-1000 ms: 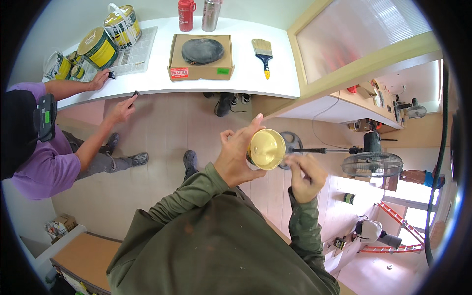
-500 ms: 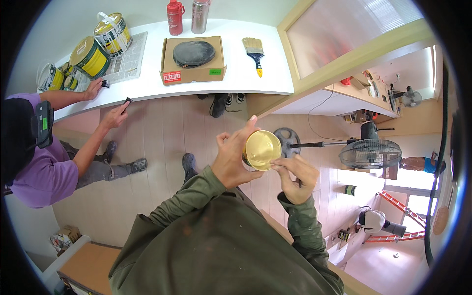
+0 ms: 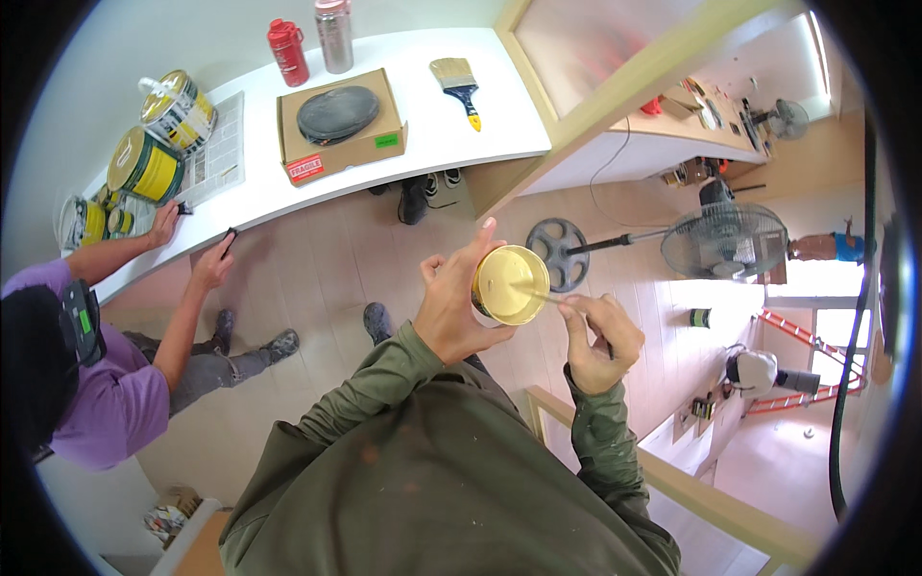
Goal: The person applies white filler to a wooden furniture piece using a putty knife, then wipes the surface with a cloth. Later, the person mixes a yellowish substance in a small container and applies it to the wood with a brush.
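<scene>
My left hand [image 3: 451, 296] is wrapped round a small open tin can [image 3: 496, 271], its mouth tilted up toward me and its inside pale yellow. The thumb and fingers press on the can's side. From the right, my right hand [image 3: 603, 341] pinches a thin stick-like tool [image 3: 550, 300] between thumb and fingers. Its far end reaches over the rim into the can. Whether that end is a brush or a plain stirring stick cannot be made out.
At the left, a person in purple [image 3: 115, 403] works at the white counter [image 3: 423, 134]. Paint cans [image 3: 144, 163], a cardboard box [image 3: 384, 115], a wide paintbrush [image 3: 461, 91] and bottles [image 3: 334, 38] stand there. Ahead right is a pedestal fan [image 3: 725, 242]; a wooden frame [image 3: 711, 499] lies right.
My view has turned, so the counter shifts left. My right hand has moved away from the can's rim, and more of the thin tool shows. My left hand keeps its hold on the can.
</scene>
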A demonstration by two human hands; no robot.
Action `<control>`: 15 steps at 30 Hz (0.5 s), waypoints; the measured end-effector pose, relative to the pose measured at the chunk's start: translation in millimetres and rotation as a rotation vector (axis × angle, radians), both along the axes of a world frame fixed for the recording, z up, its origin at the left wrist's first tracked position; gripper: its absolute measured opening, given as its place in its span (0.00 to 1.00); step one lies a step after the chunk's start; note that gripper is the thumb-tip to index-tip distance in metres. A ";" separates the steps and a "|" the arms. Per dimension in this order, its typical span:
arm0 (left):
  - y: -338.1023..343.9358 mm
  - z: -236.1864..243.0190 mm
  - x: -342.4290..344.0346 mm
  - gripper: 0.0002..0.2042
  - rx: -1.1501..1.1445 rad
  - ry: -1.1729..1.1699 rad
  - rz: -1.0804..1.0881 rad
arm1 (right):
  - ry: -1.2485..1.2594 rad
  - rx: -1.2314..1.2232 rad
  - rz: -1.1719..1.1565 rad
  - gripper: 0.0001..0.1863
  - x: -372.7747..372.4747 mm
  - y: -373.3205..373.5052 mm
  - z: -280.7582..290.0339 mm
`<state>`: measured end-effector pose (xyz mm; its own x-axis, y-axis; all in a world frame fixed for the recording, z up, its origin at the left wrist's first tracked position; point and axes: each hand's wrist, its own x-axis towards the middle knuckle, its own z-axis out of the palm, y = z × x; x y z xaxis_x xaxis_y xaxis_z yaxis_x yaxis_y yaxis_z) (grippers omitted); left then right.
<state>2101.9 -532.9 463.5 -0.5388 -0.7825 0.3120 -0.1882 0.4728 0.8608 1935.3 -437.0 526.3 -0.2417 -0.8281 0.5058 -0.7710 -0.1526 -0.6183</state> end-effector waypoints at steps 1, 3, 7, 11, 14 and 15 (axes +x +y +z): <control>0.3 -0.4 -0.3 0.58 -0.006 -0.001 -0.016 | 0.014 -0.021 -0.021 0.08 -0.8 -2.0 -2.2; 0.4 -1.1 -4.5 0.58 -0.019 0.011 -0.065 | 0.058 -0.074 -0.053 0.10 -5.3 -3.1 -9.8; 3.0 -6.5 -14.4 0.56 0.012 0.035 -0.161 | 0.072 -0.102 -0.097 0.12 -8.8 -0.3 -24.7; 0.9 -9.9 -23.6 0.57 0.035 0.030 -0.222 | 0.057 -0.094 -0.076 0.15 -4.6 6.3 -32.6; 2.1 -14.6 -34.9 0.57 0.037 0.019 -0.274 | 0.071 -0.073 -0.100 0.16 -8.5 20.5 -38.0; 4.4 -15.9 -40.2 0.57 0.035 0.018 -0.289 | 0.081 -0.070 -0.111 0.16 -11.3 26.4 -39.2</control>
<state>2061.7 -528.5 447.6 -0.7356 -0.6079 0.2989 -0.0344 0.4742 0.8798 1924.1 -410.7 487.1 -0.2859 -0.7608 0.5826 -0.8324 -0.1041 -0.5443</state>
